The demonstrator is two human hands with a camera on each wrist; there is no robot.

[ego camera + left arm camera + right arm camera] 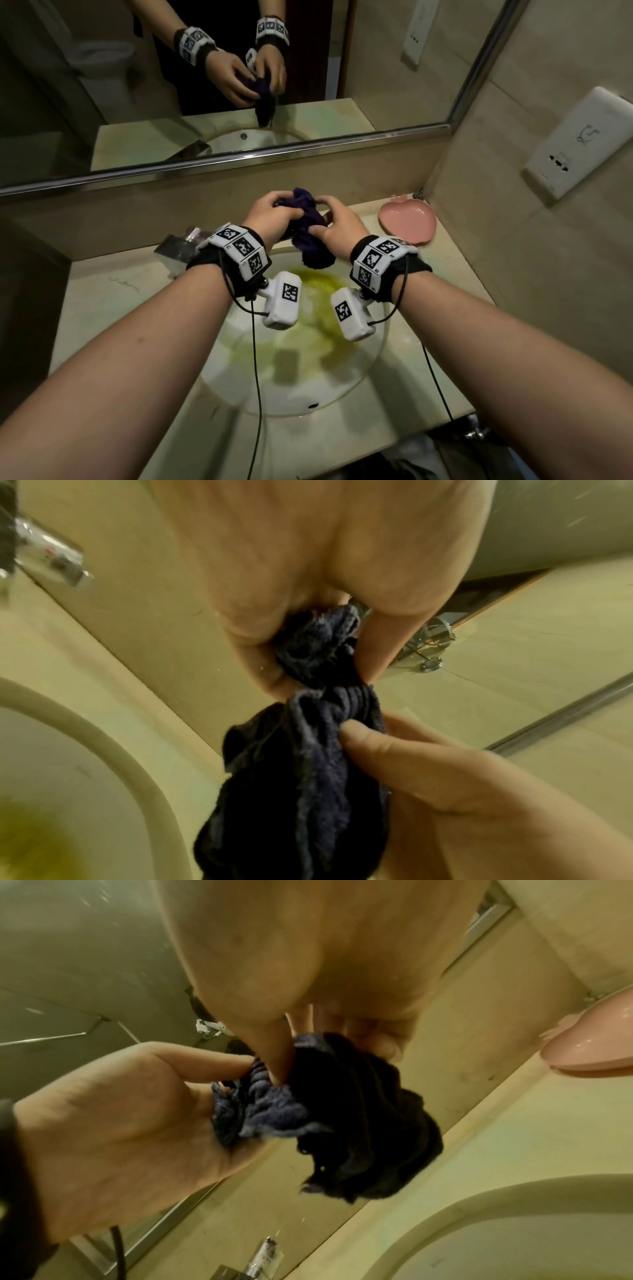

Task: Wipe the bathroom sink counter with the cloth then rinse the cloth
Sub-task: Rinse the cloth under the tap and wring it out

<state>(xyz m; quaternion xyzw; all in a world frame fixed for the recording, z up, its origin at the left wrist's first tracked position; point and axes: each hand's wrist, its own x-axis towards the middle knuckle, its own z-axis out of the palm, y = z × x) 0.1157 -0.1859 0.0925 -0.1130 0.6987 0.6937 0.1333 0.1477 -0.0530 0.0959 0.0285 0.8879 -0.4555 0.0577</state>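
both hands up over the back of the sink basin [370, 356], gripping one dark purple cloth [310, 236] bunched and twisted into a rope between them. left hand [270, 214] has fingers curled tight round the upper end, right hand [337, 224] wraps the section just beside it, thumb pressed into the fabric; loose tail of the cloth hangs down over the basin, not touching it. basin is a round white undermount bowl with yellow-green staining across the bottom, overflow hole on the near wall. bench [113, 294] is pale beige stone, mottled, a faint crack-like line left of the bowl. chrome tap [181, 245] sits at the back left of the bowl. pink apple-shaped dish [407, 221] on the back right corner of the bench, well apart from the hands. mirror [102, 85] with a metal frame runs along the back wall above a beige upstand and reflects both hands, the cloth and a toilet behind. right wall is beige tile with a white socket plate [579, 144]. dim, warm lighting.
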